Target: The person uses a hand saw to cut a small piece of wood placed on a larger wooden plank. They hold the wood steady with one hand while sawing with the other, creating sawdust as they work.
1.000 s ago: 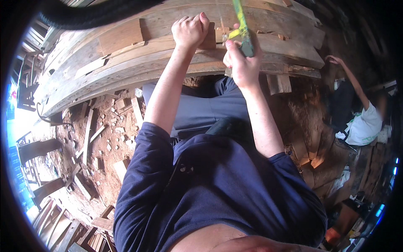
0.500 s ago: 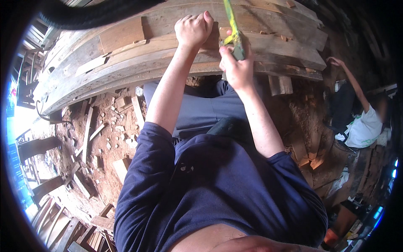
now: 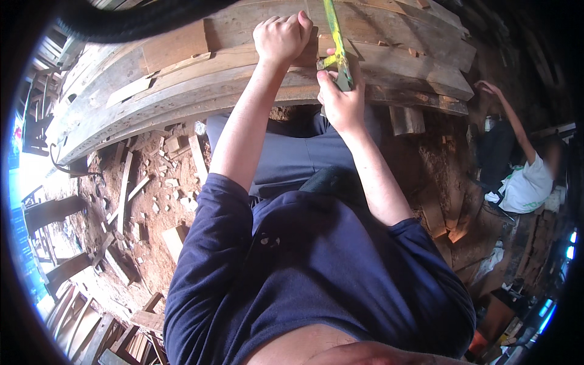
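My left hand (image 3: 281,38) is closed in a fist over the wooden planks (image 3: 243,63), knuckles toward the far side and thumb at its right. What lies inside the fingers is hidden; a brown wooden piece (image 3: 309,52) shows right beside the palm. To its right, my right hand (image 3: 342,100) grips the dark green handle of a tool with a long yellow-green bar (image 3: 334,25). The bar looks like a hacksaw frame, running away from me past the top of the picture. A short yellow side arm (image 3: 328,61) juts left just above my fingers.
A flat board (image 3: 176,47) and thin offcuts (image 3: 129,92) lie on the planks. Wood scraps and sticks (image 3: 126,191) litter the dirt floor at left. Another person in a white shirt (image 3: 528,185) sits low at right, one arm stretched out. A black curved tube (image 3: 140,23) crosses the top left.
My right hand and the yellow-green tool have shifted very slightly, the tool turning a little in the grip. My left fist stays in nearly the same place.
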